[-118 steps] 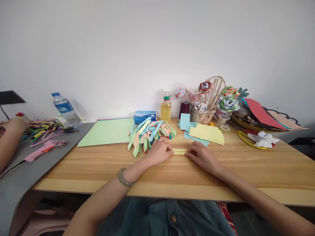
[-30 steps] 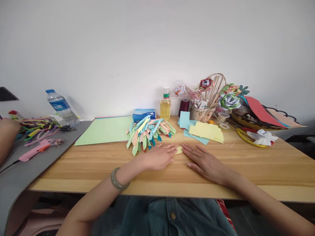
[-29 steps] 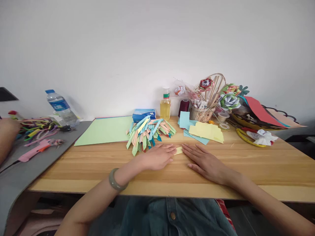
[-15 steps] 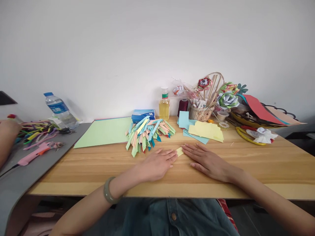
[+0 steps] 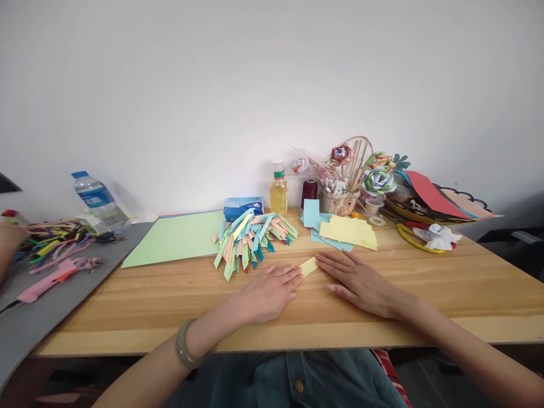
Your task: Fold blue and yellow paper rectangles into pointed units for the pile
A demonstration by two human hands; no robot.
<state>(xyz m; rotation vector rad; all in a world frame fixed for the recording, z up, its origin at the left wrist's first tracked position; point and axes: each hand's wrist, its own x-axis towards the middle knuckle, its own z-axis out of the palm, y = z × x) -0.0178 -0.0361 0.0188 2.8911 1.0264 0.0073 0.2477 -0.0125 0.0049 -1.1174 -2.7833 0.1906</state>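
Both hands are lying flat, fingers spread, gripping nothing; left hand (image 5: 266,292) & right hand (image 5: 361,279) are flanking the folded yellow strip (image 5: 309,266), fingertips near its ends, prob. to flatten it; strip is lying just in front of the folded-strip pile (image 5: 251,238) on the table (image 5: 446,283).

matt yellow paper strip (image 5: 308,266) lies on a smooth, lightly sheened wood-grain counter (image 5: 170,294), the heap of folded strips (image 5: 250,237) is matt coloured paper too, clear glossy plastic on the water bottle (image 5: 97,196), woven cane for the basket (image 5: 340,199), and a smooth, polished stone-like bangle (image 5: 183,345).
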